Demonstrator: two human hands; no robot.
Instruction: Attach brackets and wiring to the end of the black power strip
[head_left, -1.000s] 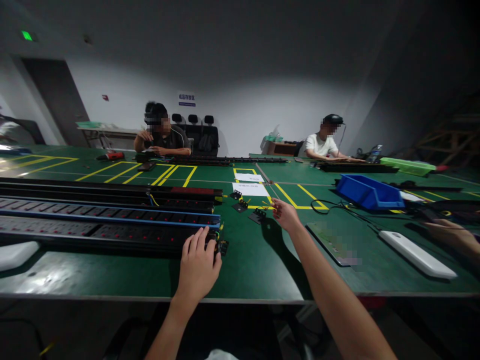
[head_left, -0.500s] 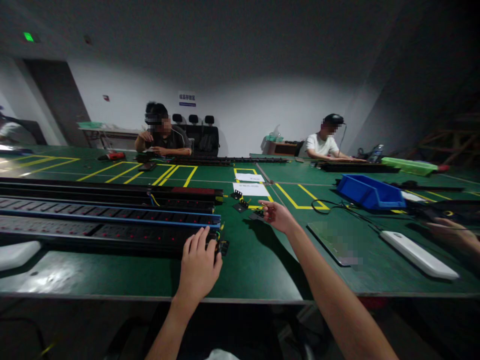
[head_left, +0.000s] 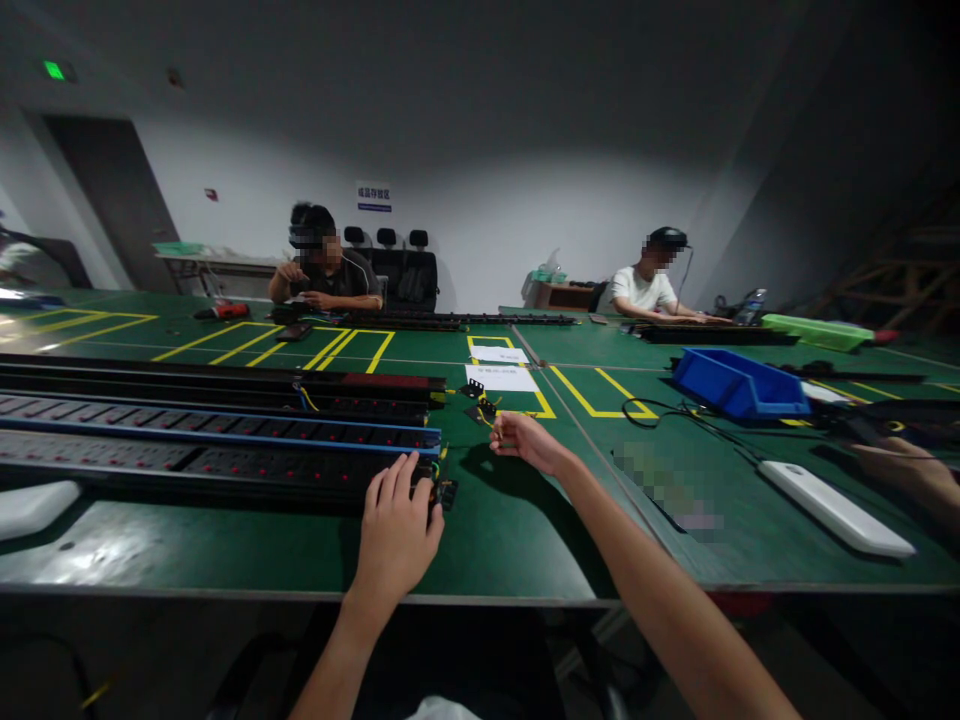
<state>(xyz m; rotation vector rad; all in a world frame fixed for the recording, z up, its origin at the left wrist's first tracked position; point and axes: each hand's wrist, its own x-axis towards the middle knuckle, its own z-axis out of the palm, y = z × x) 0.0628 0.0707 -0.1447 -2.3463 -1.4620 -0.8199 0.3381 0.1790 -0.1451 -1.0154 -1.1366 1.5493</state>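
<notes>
My left hand point(head_left: 395, 532) rests fingers-down on the near end of a long black power strip point(head_left: 225, 468) with red switches, gripping it. My right hand point(head_left: 523, 440) hovers over the green table point(head_left: 510, 530) just right of that end, fingers curled in a pinch around a small dark part that I cannot make out. Two small black brackets point(head_left: 480, 398) lie on the table just beyond my right hand.
More long black strips point(head_left: 225, 385) lie stacked at the left. A blue bin point(head_left: 739, 385), a white device point(head_left: 832, 507), a cable and a dark plate point(head_left: 667, 480) sit at the right. Two people sit at the far side. Another person's hand point(head_left: 907, 470) shows at the right edge.
My right hand has drawn back leftward from the small black bracket by the yellow line, which is gone from there, and has closed into a pinch. My left hand has stayed put.
</notes>
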